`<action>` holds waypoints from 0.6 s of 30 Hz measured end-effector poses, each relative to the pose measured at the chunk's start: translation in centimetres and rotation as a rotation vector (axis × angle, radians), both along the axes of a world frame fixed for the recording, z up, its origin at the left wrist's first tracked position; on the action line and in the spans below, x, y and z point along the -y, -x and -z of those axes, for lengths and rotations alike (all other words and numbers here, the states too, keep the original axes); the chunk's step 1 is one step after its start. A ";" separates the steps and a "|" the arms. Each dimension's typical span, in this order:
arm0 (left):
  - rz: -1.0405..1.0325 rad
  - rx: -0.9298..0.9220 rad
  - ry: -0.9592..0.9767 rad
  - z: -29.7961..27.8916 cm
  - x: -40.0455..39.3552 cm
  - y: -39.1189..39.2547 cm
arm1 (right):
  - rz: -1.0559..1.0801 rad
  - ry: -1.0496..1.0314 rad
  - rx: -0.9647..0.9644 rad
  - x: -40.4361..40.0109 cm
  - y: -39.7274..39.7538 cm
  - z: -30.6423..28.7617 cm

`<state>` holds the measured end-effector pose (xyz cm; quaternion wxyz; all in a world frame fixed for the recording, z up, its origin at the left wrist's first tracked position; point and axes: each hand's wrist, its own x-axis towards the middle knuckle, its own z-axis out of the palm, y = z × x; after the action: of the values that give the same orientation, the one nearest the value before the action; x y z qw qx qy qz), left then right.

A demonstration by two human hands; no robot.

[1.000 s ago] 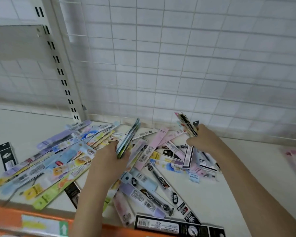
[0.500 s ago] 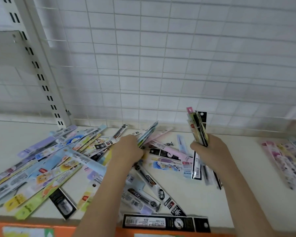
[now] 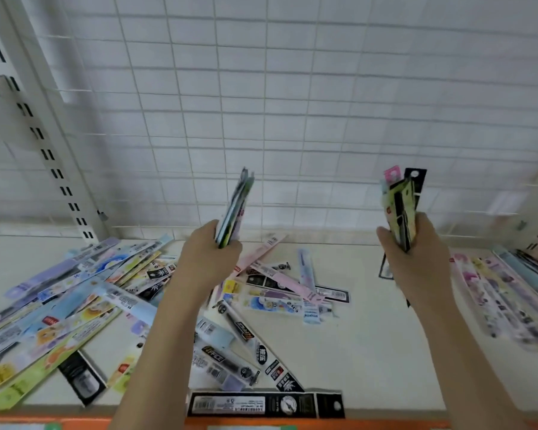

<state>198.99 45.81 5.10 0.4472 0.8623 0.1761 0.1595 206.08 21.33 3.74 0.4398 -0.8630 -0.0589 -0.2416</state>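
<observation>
The person's left hand [image 3: 210, 259] is clenched round the lower end of a slim bundle of flat plastic pen packs in blue, green and white [image 3: 235, 209]. The right hand [image 3: 413, 252] grips a thicker bundle of pink, yellow-green and black card-backed pen packs [image 3: 401, 206] in the same way. Both bundles are held above the white shelf [image 3: 370, 352], well apart from each other. Their long axes stand nearly upright, with the free ends pointing up toward the white wire grid back panel [image 3: 292, 103]. The left bundle leans slightly to the right.

The loose heap of colourful long pen packs [image 3: 75, 305] lies flat below and mostly to the left. The left hand is directly over its right edge, so it is the nearer hand for another pick. The right hand is nearer to the tidier row of pastel pen packs [image 3: 503, 290] on the far right. Any pack taken next would probably have to be turned from lying flat to standing on end to join a bundle.

Of the writing, one black pen pack [image 3: 227, 361] carries slanted lettering that looks like "OFFICE". The long black pack with a white barcode label [image 3: 264, 405] lies crosswise along the shelf's front edge, and its small print is unreadable. Other labels show red tags and characters too blurred to read.
</observation>
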 end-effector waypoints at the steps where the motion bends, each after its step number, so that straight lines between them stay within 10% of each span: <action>1: 0.001 0.056 0.057 -0.2 1.0 0.3 | 0.038 -0.039 0.041 0.5 -0.5 0.4; 14: -0.156 0.507 0.614 2.0 19.2 -1.5 | -0.201 -0.346 -0.257 6.6 -4.2 4.6; 18: -0.194 0.495 0.479 4.9 24.1 -2.3 | -0.214 -0.315 -0.181 10.0 -4.9 4.1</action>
<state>201.28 21.74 0.23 0.6483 0.6477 0.1761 0.3594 210.94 11.29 -0.32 0.5957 -0.7907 -0.0721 -0.1213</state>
